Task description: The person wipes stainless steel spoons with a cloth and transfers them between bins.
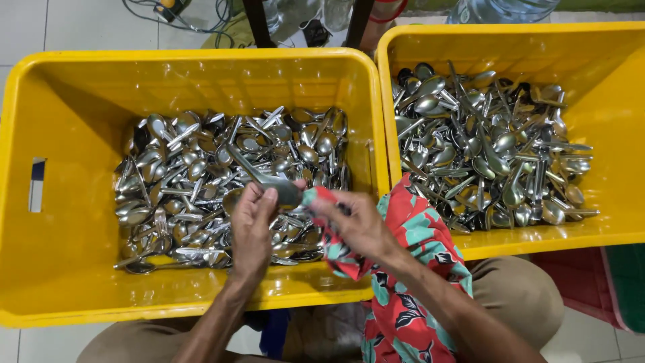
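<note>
The left hand [252,225] was clenched on a shiny steel spoon [265,176], its grip closed near the bowl end while the handle slanted up and away over the heap. The right hand [356,225] was closed on a red cloth with a teal flower pattern [410,269], bunched against the spoon's bowl just where the two hands met; the rest of the cloth trailed down over the person's right forearm and lap.

Both hands hovered over the near right part of the left yellow plastic crate [60,269], which held a dense pile of steel spoons and forks [181,181] lying in every direction. Just beside it, edge against edge, stood a second yellow plastic crate [605,101] with its own pile of similar cutlery [484,154]. Both crates sat on a pale tiled floor [60,27], with cables and dark frame legs beyond their far rims.

Judging from the hold, the wiping would go best with the left grip kept firm and low on the spoon so the bowl could not twist, while the cloth wrapped fully round the bowl and was drawn along toward the handle. Keeping a fresh fold of cloth under the fingertips, and the loose tail clear of the pile, seemed wise, since fork tines there could snag it.
</note>
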